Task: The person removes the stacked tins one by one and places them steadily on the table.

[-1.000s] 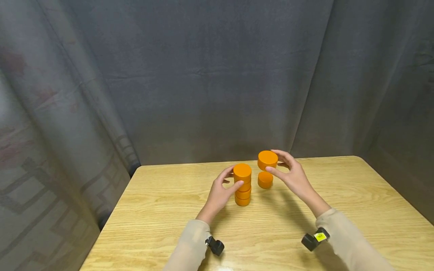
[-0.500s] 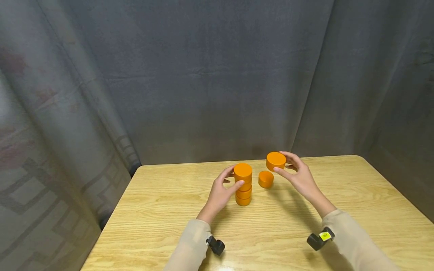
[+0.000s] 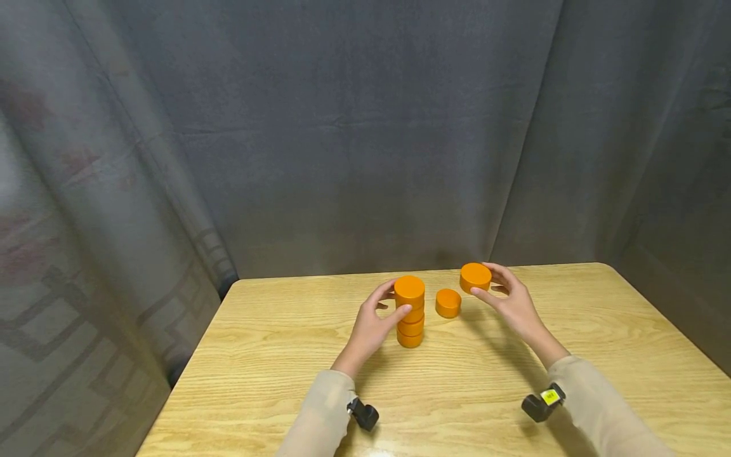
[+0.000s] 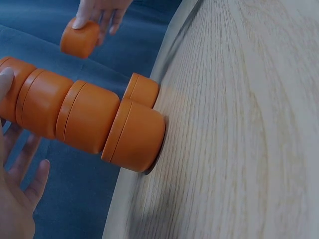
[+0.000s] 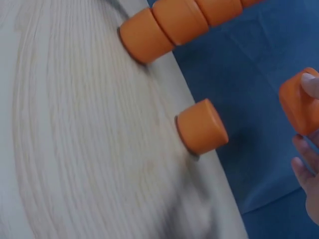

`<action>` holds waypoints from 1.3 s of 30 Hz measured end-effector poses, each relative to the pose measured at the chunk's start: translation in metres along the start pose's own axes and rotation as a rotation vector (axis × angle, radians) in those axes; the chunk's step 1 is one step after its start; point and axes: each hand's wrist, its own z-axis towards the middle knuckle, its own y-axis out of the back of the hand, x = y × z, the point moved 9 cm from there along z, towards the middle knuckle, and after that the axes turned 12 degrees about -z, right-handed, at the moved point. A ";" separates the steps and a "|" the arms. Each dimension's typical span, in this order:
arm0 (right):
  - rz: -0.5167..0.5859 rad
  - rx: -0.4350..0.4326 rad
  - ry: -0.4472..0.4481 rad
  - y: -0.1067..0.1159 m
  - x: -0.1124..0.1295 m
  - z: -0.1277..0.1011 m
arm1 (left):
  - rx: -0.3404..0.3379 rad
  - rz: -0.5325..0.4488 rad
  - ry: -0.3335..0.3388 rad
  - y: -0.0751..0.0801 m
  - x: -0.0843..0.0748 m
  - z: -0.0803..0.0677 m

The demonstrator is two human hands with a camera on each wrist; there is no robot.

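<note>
Grey curtain [image 3: 354, 139], one wooden table [image 3: 274, 355], one orange stack [image 3: 414, 315]

So the curtain fills the back and both sides, a bit wrinkled, with some faded reddish patches on the left. Single light-grained tabletop in front of it. Two beige sleeves reach in from the bottom, left sleeve [image 3: 320, 412] and right sleeve [image 3: 605, 406].

Two bare hands, and both are gripping something. Left hand [image 3: 368, 330] has its thumb and fingers around the upper part of the stack. Right hand [image 3: 513, 304] pinches one cylinder between thumb and fingers.

The stack's four high, upright on the table, pretty straight. Two more cylinders besides, so six: the loose cylinder [image 3: 448, 304] sits on the table just right of the stack, and the held cylinder [image 3: 475, 278] is up off the wood, to the right of that.

Smallest stuff: two black wrist gadgets, left gadget [image 3: 363, 416] and right gadget [image 3: 537, 408], plus one yellow label [image 3: 550, 397] on the right one.
</note>
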 end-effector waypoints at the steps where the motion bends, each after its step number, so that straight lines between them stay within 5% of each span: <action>1: -0.003 0.003 -0.007 -0.001 -0.004 0.000 | 0.000 0.003 0.004 0.000 0.001 0.000; 10: -0.038 0.028 -0.046 -0.004 -0.025 -0.002 | -0.018 -0.003 0.022 0.003 0.041 0.010; 16: -0.059 0.053 -0.070 -0.010 -0.037 -0.002 | -0.018 -0.004 0.008 0.005 0.046 0.010; 33: -0.014 0.165 -0.214 -0.032 -0.068 -0.001 | -0.021 -0.008 0.007 0.003 0.042 0.010; 39: -0.025 0.202 -0.215 -0.038 -0.078 0.000 | -0.009 -0.009 0.010 0.001 0.008 0.002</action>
